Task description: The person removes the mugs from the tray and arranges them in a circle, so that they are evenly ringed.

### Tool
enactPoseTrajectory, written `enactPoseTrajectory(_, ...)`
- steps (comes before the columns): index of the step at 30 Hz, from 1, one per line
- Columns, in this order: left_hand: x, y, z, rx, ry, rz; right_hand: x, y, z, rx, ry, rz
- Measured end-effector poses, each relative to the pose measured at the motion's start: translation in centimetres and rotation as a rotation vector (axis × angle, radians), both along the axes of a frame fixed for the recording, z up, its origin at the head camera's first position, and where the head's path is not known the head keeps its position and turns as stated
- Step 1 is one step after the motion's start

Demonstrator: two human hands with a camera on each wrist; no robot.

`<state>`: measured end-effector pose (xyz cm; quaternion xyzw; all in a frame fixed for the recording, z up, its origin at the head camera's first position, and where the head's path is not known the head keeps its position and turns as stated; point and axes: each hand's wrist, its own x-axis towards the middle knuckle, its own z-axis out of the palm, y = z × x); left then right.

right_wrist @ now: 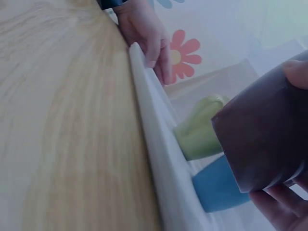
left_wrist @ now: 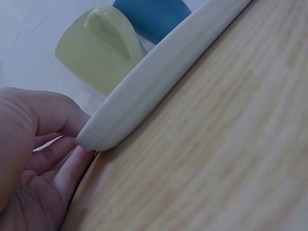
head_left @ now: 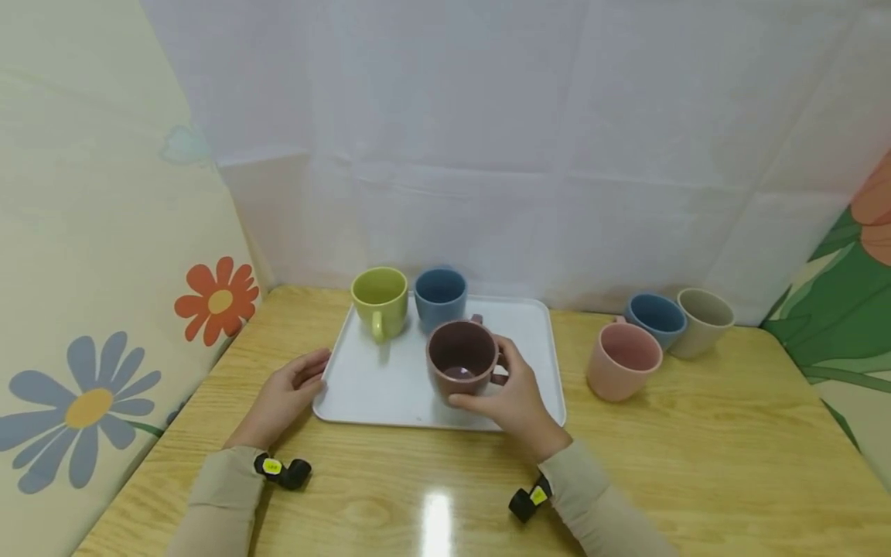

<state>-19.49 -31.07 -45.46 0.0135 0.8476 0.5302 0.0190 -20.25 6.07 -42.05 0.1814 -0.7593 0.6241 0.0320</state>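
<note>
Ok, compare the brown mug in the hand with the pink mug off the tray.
The brown mug is dark, is gripped by the right hand and sits over the white tray. The pink mug is pale, untouched, and stands on the wooden table right of the tray. Both are upright, handled and similar in shape.

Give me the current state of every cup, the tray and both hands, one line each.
brown cup: upright, gripped by the right hand, over the tray
right hand: curled round the brown cup
left hand: fingers touching the tray's left edge
white tray: flat on the table
green cup: upright on the tray
blue cup on tray: upright
pink cup, second blue cup, beige cup: tilted, on the table
</note>
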Motion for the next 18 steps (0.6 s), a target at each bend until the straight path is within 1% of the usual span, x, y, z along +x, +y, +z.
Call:
enactPoseTrajectory(5,-0.1,0.0,0.0,-0.003,0.006,-0.001,-0.1,2.2,1.0,0.022,0.076,-0.081)
enactPoseTrajectory(9,-0.2,0.0,-0.1,-0.004,0.008,-0.004,-0.1,4.3,1.7,0.016,0.111,-0.135)
enactPoseTrajectory(13,-0.2,0.0,-0.2,-0.002,0.010,-0.003,0.5,6.5,2.3,0.026,0.137,-0.197)
enactPoseTrajectory(18,-0.1,0.0,-0.2,0.002,0.011,-0.002,1.4,9.1,3.0,-0.004,0.186,-0.255)
